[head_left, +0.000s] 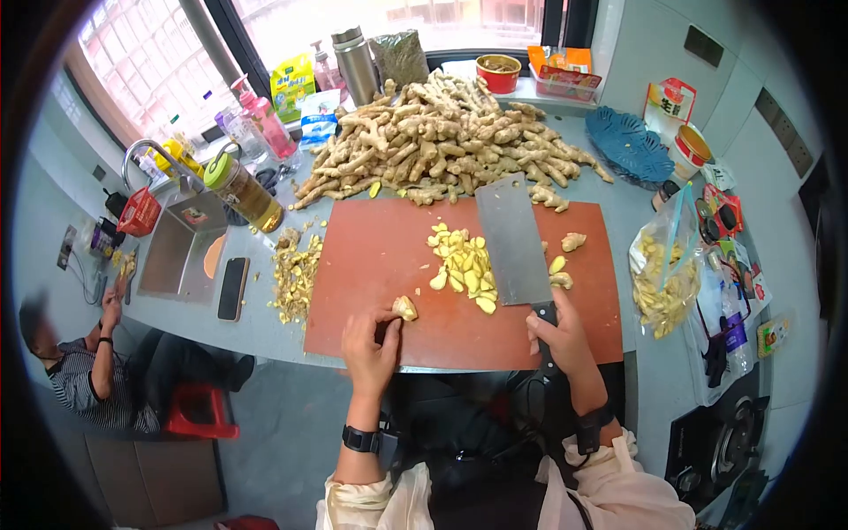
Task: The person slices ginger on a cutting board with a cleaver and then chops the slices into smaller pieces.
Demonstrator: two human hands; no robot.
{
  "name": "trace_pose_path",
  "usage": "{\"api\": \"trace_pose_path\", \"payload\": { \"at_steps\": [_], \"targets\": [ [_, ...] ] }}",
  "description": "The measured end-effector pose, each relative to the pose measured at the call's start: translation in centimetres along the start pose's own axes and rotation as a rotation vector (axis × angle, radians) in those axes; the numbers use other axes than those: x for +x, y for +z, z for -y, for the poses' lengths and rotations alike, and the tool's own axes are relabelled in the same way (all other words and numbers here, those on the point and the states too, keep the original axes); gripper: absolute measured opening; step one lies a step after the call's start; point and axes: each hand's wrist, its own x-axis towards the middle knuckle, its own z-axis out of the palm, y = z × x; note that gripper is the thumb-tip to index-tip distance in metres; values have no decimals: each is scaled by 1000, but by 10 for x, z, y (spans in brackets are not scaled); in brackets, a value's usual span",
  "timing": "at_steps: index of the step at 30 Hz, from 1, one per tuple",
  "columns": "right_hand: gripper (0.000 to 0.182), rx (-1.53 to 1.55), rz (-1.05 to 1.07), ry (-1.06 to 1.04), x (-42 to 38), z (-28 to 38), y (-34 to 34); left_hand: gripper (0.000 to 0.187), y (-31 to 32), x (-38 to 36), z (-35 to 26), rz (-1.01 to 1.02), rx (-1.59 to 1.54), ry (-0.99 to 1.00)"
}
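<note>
My right hand (558, 334) grips the black handle of a cleaver (514, 243), whose broad grey blade points away from me over the cutting board. In my left hand (371, 344), thumb and fingertips pinch a small ginger piece (405, 307) on the reddish-brown cutting board (371, 256). Just left of the blade lies a pile of yellow ginger slices (464, 262). A few ginger chunks (573, 241) rest on the board to the right of the blade. Behind the board rises a large heap of whole ginger roots (433, 132).
Ginger scraps (297, 274) and a phone (232, 289) lie left of the board. A sink (181, 252) is farther left. To the right are a plastic bag of ginger (662, 274), a blue dish (629, 146) and a stove (724, 442). Another person (97, 371) sits at far left.
</note>
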Motion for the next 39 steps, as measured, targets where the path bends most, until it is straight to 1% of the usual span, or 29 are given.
{"api": "trace_pose_path", "payload": {
  "at_steps": [3, 5, 8, 11, 18, 24, 26, 28, 30, 31, 33, 36, 37, 38, 39],
  "targets": [
    [51, -6, 4, -21, -3, 1, 0, 16, 0, 4, -5, -6, 13, -1],
    [50, -25, 7, -34, -2, 1, 0, 18, 1, 5, -2, -25, 25, 52],
    [47, -67, 1, -28, -3, 3, 0, 22, 2, 5, -2, -29, 60, 72],
    [41, -73, 20, -32, -3, 3, 1, 26, 4, 1, 2, -19, 118, 17],
    [43, -88, 17, -51, -4, 2, 1, 29, 4, 3, 3, -15, 151, 55],
    [42, -56, 3, -95, -1, -4, 3, 32, 5, 3, 3, -47, 140, 34],
    [41, -72, -11, -110, -1, -3, 4, 32, 5, 3, 2, -21, 145, 24],
    [42, -76, -3, -124, 1, -4, 4, 33, 4, 4, 2, -32, 154, 38],
    [50, -36, 38, -118, 2, -10, 0, 33, 5, 2, 2, -15, 178, 36],
    [50, -38, 42, -125, 2, -10, 1, 33, 5, 2, 3, -22, 175, 41],
    [41, -50, 22, -138, 2, -9, 3, 33, 5, 2, 2, -27, 183, 33],
    [40, -121, 17, -167, 7, -16, 3, 34, 6, 4, 5, -18, 200, 37],
    [37, -130, 20, -183, 8, -17, 3, 34, 7, 5, 6, -13, 217, 41],
    [37, -132, 16, -194, 10, -17, 2, 34, 8, 5, 6, -19, 213, 50],
    [42, -154, 36, -201, 10, -14, 3, 34, 8, 5, 5, -40, 218, 65]
  ]
}}
